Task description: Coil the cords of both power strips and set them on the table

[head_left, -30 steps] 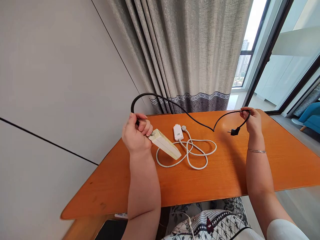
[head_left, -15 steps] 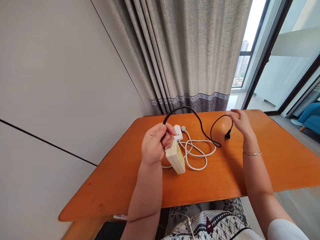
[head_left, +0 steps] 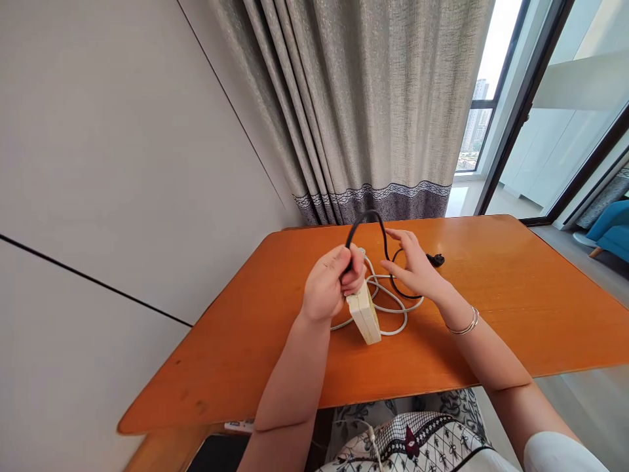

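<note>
Plug [head_left: 435,259] now lies dropped on the worktop [head_left: 515,275], right hand [head_left: 417,270] beside the black cord [head_left: 366,218] with fingers [head_left: 399,236] spread wide, left hand [head_left: 328,290] clenched on it and the strip [head_left: 364,316]

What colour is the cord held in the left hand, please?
The cord is black, clearest in the head view.

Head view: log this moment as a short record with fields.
Left hand: closed on power strip and black cord; the cream strip points end-down
Right hand: fingers spread at the cord loop; contact unclear
Plug: black, lying on the table
White cable: loose coil on the table, behind the strip
Table: orange wood
Backdrop: grey curtain
</note>
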Motion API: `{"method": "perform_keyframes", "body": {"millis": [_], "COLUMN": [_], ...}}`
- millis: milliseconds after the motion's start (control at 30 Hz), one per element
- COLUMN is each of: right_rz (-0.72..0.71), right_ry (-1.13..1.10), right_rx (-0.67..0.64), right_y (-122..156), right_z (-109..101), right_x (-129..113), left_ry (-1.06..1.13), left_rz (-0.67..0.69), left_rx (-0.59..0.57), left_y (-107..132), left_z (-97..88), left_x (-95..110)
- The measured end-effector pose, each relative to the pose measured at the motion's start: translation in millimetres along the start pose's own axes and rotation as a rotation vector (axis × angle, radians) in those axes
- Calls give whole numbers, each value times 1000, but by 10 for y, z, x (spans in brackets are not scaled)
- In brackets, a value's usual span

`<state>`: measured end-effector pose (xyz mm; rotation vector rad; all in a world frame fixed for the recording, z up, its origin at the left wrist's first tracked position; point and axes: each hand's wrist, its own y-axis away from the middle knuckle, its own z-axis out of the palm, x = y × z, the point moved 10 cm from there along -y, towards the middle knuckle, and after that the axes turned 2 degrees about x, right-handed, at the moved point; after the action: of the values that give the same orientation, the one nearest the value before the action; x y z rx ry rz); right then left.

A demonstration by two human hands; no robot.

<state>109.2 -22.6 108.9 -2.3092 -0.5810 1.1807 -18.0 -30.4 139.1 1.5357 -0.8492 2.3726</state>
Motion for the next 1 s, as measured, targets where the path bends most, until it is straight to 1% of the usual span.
{"method": "perform_keyframes", "body": {"millis": [33,67,100,133,167,233,300,333,400,500,567,633,733,800,933,1000], "right_rz": [25,55,86,115,137,151,162,171,171,91,-20,-155,-298,-344,-416,-445], "right_ry": [24,53,93,154,236,435,608,672,744,726,640,527,378,313,260,235], "right_rx": [-24,-108,-227,-345,-446,-570,-617,-617,-558,-380,-285,-221,-116,-20,169,242], "right_y": [-11,-11,11,53,104,193,251,266,263,222,226,263,321,338,367,382], "right_z": [49,142,252,345,406,432,381,337,220,17,-78,-142,-261,-366,-550,-620], "right_x": [42,81,115,146,173,200,205,196,128,-117,-342,-573,-816,-898,-1001,-1037], "left_ry": [-23,-38,-40,-30,-8,49,101,115,100,-59,-198,-298,-345,-348,-357,-324], "left_rz": [-24,-34,-24,3,41,121,179,198,228,246,233,210,154,106,54,-15], "left_rx": [-40,-61,-55,-22,33,171,295,338,376,371,346,287,168,98,-1,-88], "left_y": [14,25,30,27,18,-1,-20,-32,-59,-91,-98,-97,-81,-64,-25,7], "left_z": [45,72,71,41,-18,-194,-385,-464,-559,-550,-468,-343,-149,-43,111,203], "left_x": [-45,-69,-63,-29,27,157,257,287,315,284,226,163,74,22,-46,-142]}}
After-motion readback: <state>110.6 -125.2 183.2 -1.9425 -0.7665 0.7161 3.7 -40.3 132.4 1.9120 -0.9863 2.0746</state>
